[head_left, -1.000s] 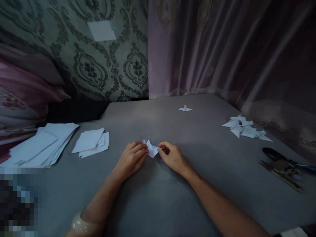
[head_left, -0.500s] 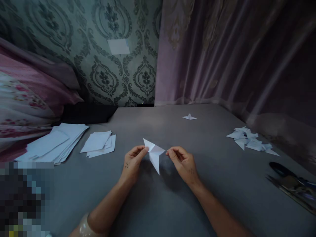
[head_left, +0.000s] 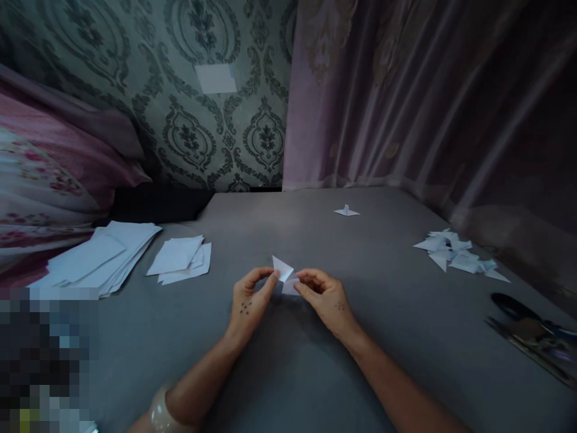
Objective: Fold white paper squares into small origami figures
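Observation:
A folded white paper figure (head_left: 283, 272) with pointed flaps is held above the middle of the grey table (head_left: 288, 367). My left hand (head_left: 253, 294) pinches its left side between thumb and fingers. On the other side, my right hand (head_left: 325, 297) is closed on the right part of the paper, its thumb and fingertips pressing there. Part of the figure is hidden behind the fingers.
Loose paper sheets (head_left: 101, 255) lie at the left, beside smaller square papers (head_left: 178, 255). One folded paper piece (head_left: 347, 211) sits at the back; several more folded pieces (head_left: 460, 254) are heaped at the right. Dark-handled scissors (head_left: 514, 305) appear near the right edge.
My right hand has moved left from the figure's tip and now grips its right part. The paper has turned and its lower point no longer hangs down in view. Both hands are closer together.

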Action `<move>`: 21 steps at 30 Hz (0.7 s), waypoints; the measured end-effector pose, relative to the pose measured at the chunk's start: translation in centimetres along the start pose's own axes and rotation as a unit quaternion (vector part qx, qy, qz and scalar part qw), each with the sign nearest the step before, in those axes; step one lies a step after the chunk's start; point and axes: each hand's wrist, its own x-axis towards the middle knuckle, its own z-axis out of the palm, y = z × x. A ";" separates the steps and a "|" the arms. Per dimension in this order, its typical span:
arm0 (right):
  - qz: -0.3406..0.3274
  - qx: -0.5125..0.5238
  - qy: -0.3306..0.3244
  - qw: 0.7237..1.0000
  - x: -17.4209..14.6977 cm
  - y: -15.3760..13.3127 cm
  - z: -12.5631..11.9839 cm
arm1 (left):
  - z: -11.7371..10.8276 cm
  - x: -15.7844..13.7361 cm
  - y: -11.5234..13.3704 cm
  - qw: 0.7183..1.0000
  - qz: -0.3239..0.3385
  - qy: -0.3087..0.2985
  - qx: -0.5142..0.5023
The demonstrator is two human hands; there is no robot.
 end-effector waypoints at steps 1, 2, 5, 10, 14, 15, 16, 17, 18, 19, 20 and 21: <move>-0.002 -0.013 0.002 1.000 0.0 -0.1 -0.1 | 0.0 0.0 0.0 1.000 -0.001 -0.002 0.000; -0.003 -0.026 0.006 1.000 0.0 -0.1 -0.2 | 0.0 0.1 0.0 1.000 -0.003 -0.003 -0.002; -0.006 -0.050 0.025 0.998 0.2 -0.2 -0.6 | -0.1 0.2 -0.1 0.999 -0.015 -0.015 -0.024; -0.010 -0.054 0.048 0.997 0.5 0.0 -1.0 | 0.0 0.0 -0.3 0.997 0.041 -0.057 -0.027; -0.005 -0.055 0.056 0.997 0.6 0.0 -1.1 | 0.1 -0.3 -1.1 0.988 0.138 -0.057 0.044; -0.003 -0.053 0.055 0.997 0.6 0.1 -1.1 | 0.1 -0.3 -1.4 0.984 0.158 -0.052 0.066; -0.002 -0.049 0.052 0.997 0.6 0.1 -1.1 | 0.1 -0.2 -1.7 0.979 0.179 -0.049 0.089; -0.001 -0.044 0.047 0.998 0.6 0.1 -1.0 | 0.0 -0.1 -1.9 0.971 0.204 -0.048 0.111; 0.000 -0.040 0.041 0.998 0.6 0.1 -1.0 | -0.1 0.0 -2.1 0.962 0.231 -0.052 0.132; -0.001 -0.038 0.035 0.999 0.5 0.2 -1.0 | -0.2 0.2 -2.1 0.953 0.258 -0.061 0.150; -0.002 -0.039 0.030 0.999 0.5 0.2 -1.0 | -0.4 0.4 -2.1 0.943 0.280 -0.071 0.167; -0.004 -0.045 0.028 0.999 0.5 0.2 -1.0 | -0.7 0.6 -2.0 0.934 0.297 -0.080 0.181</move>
